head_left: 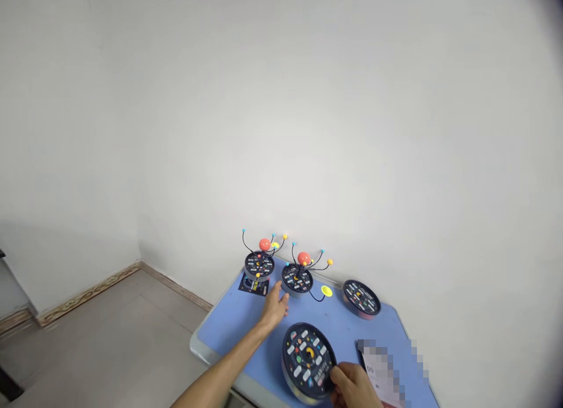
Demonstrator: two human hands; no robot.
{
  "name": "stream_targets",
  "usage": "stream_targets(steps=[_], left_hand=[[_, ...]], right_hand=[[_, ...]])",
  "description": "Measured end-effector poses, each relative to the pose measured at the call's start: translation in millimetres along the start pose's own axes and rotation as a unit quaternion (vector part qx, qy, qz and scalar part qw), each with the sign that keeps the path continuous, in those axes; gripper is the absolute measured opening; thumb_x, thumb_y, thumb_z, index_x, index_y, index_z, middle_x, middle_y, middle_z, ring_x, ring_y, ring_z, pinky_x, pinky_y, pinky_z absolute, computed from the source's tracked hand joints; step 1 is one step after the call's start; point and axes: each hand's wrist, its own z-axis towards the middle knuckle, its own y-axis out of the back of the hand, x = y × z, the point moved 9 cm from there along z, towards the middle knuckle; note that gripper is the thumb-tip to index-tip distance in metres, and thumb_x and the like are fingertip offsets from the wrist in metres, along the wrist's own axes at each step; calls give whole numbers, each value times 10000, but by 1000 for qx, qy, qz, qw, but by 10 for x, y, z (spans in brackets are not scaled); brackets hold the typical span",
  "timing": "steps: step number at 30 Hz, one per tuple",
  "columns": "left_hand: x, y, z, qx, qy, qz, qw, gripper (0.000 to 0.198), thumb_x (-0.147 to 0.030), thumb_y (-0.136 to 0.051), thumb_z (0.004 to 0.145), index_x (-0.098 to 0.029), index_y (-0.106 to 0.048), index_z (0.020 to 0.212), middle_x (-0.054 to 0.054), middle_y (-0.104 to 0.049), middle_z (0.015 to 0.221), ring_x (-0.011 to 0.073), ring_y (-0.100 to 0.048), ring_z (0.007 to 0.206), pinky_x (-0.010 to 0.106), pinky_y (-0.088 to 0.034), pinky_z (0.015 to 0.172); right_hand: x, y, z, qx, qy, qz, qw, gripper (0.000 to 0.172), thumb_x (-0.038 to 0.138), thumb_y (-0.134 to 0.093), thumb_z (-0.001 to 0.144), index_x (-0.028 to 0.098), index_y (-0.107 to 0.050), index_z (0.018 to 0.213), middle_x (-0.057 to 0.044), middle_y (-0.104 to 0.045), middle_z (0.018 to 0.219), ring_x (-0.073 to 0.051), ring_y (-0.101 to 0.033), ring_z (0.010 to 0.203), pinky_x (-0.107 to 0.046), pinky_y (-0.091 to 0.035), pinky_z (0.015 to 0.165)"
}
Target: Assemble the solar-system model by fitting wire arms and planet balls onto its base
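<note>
My right hand [350, 386] grips the rim of a round, dark solar-system model base [303, 356], tilted up at the table's near side. Printed planets and white labels cover its face, around a yellow centre. My left hand [274, 307] reaches forward with its fingers apart, close to the front of an assembled solar system model [297, 278]. Whether its fingertips touch that model I cannot tell. This model carries a red ball on top and curved black arms tipped with small coloured balls and a yellow disc.
A second assembled model [259, 266] stands at the back left, by a dark printed card [253, 285]. Another round base [361, 299] lies at the back right. A partly pixelated flat item [379, 370] is on the blue table [233, 320], against the wall.
</note>
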Motion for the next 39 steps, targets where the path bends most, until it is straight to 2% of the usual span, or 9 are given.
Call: stream_targets(steps=[6,9,12,15,25,28,31,34,39], left_hand=[[3,451,-526,42,-70,15,997,475,-437,-637,842,-172,-623,1236,108,-694,1156,196,-676,828,343,-561,810],[-47,596,-772,86,-127,63,986,656,-458,-689,804,-200,-517,1383,141,-600,1354,270,-610,1147,413,-479,1010],[-67,626,-948,147,-169,138,965,1002,-459,-827,667,-208,-343,1508,166,-376,1555,340,-352,1419,500,-296,1166],[-46,643,-1020,163,-185,200,948,1205,-389,-913,543,-228,-260,1543,163,-246,1613,366,-192,1483,544,-195,1201],[25,789,-982,121,-221,266,930,1063,-93,-710,665,-312,-170,1553,99,-225,1629,302,-186,1492,529,-245,1189],[27,830,-973,125,-227,277,925,1082,-110,-727,658,-311,-153,1553,114,-199,1635,317,-190,1489,539,-254,1182],[57,871,-952,108,-238,284,922,1157,-133,-772,617,-292,-113,1555,142,-180,1635,340,-200,1484,551,-262,1176],[124,908,-897,76,-257,292,918,1140,-150,-754,639,-255,-75,1549,173,-270,1599,347,-290,1455,556,-300,1158],[215,912,-785,63,-280,296,911,1081,-302,-758,687,-208,-93,1535,188,-461,1470,373,-470,1340,546,-420,1075]], right_hand=[[258,-409,111,18,2,5,1000,330,140,-383,815,227,-427,500,17,-564,450,-122,-560,325,-200,-384,332],[310,-530,172,16,1,5,1000,351,124,-362,840,228,-430,512,22,-560,446,-120,-550,319,-200,-382,328],[361,-629,206,17,1,0,1000,370,105,-343,858,226,-437,521,30,-546,420,-117,-532,309,-201,-379,332],[443,-703,199,15,7,-13,1000,393,115,-361,891,221,-441,522,40,-527,397,-110,-519,312,-203,-379,351],[684,-789,86,13,56,-110,992,457,420,-457,975,201,-531,580,9,-589,468,-147,-587,391,-251,-458,438],[867,-605,-19,-35,118,-171,978,407,464,-523,929,199,-580,625,-98,-676,595,-262,-699,636,-340,-508,630],[1078,-491,-134,-87,178,-214,957,322,465,-613,884,147,-655,917,-187,-712,928,-357,-677,929,-444,-485,823],[1240,-592,-173,-87,234,-236,939,550,518,-739,772,160,-606,1168,-187,-616,1225,-357,-596,1129,-453,-461,943],[1353,-922,-18,-15,293,-292,910,1200,595,-897,467,188,-354,1457,-260,-257,1564,-478,-221,1430,-643,-265,1105]])
